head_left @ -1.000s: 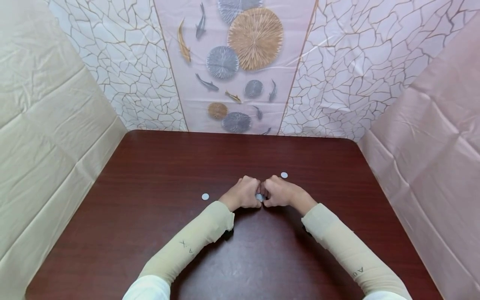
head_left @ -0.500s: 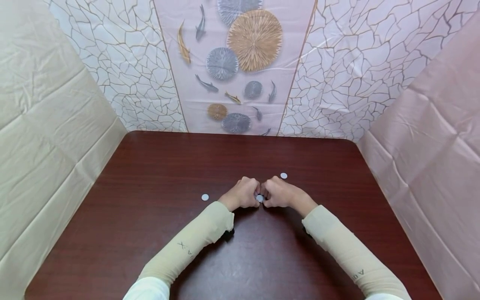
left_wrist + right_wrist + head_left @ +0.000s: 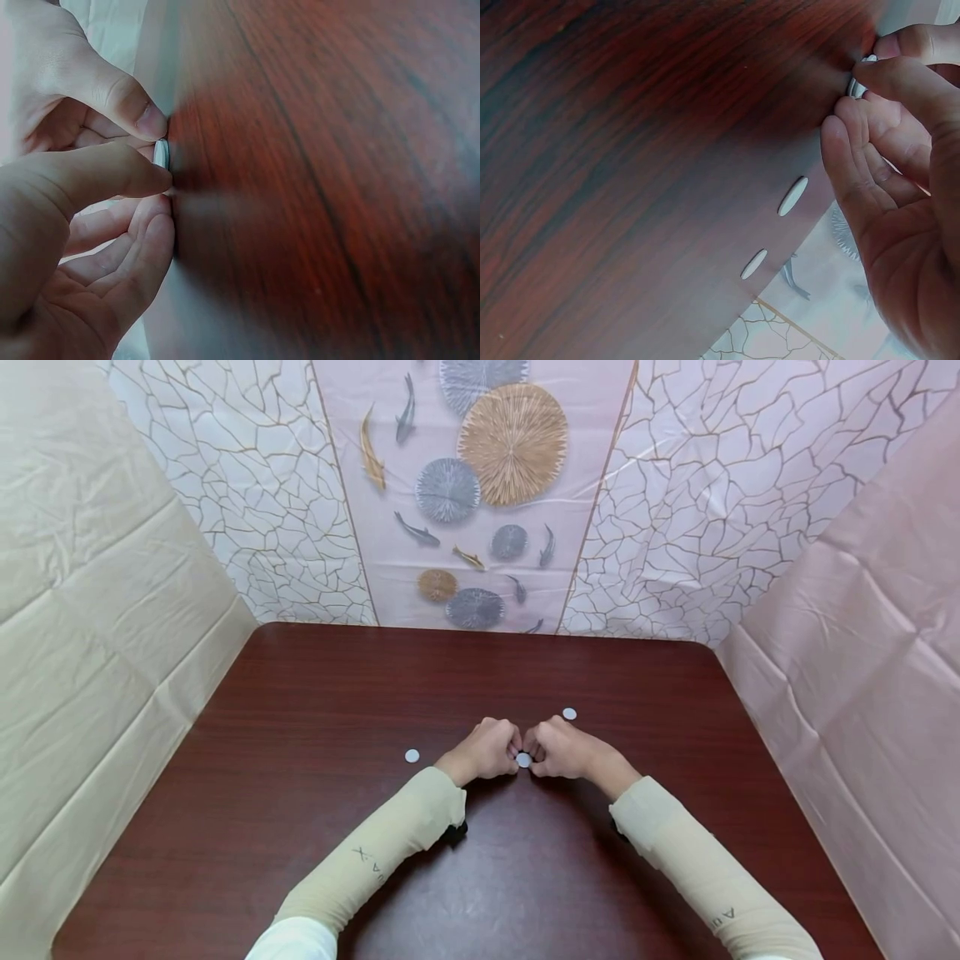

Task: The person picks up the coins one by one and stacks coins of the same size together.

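A small round white disc point(image 3: 523, 760) lies low at the table top between my two hands, partly covered by fingertips. My left hand point(image 3: 487, 749) has curled fingers, with thumb and fingertips holding the disc's left side. From the other side my right hand point(image 3: 562, 749) grips it the same way, its thumb at the near edge. Seen edge-on in the left wrist view, the disc point(image 3: 161, 154) sits between the thumbs. In the right wrist view the white piece point(image 3: 859, 81) looks layered, but whether several discs are stacked there I cannot tell.
On the dark red wooden table point(image 3: 337, 693), one white disc point(image 3: 412, 756) lies left of the hands and another white disc point(image 3: 570, 713) beyond the right hand. Two discs show in the right wrist view, one a white disc point(image 3: 793, 196). Cloth walls point(image 3: 840, 635) border the table.
Both hands stay at nearly the same spot, drawn very slightly apart at the fingertips. More of the disc between them shows now. The other visible discs keep their places.
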`<state>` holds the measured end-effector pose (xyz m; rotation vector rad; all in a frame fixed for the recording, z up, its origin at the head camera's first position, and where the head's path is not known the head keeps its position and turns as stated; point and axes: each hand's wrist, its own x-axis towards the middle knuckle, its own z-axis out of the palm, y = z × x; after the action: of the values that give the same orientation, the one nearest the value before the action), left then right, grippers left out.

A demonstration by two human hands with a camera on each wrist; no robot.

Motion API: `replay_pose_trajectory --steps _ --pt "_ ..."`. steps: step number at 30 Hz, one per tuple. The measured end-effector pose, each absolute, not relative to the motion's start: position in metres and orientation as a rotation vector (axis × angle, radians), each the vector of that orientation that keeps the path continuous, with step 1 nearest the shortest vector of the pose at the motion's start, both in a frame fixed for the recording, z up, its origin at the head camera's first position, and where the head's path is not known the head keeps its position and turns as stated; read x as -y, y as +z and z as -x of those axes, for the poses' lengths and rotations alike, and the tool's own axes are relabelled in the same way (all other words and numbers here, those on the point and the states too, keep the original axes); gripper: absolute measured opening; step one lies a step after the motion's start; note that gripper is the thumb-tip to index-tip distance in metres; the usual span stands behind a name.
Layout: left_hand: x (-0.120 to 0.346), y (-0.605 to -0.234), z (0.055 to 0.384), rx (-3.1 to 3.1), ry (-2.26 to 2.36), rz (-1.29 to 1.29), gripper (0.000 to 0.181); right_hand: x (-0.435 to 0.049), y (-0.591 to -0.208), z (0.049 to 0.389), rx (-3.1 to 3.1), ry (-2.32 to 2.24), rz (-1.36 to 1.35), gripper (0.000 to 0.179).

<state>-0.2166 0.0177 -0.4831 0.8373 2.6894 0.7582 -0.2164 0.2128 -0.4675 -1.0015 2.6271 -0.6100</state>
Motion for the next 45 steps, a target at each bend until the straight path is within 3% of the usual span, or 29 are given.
replay_pose_trajectory --steps 45 --pt "-0.0164 -0.4912 0.2174 -2.718 0.847 -0.901 0.017 -0.2140 -0.4655 0.2144 -2.640 -0.607 1.020 0.015"
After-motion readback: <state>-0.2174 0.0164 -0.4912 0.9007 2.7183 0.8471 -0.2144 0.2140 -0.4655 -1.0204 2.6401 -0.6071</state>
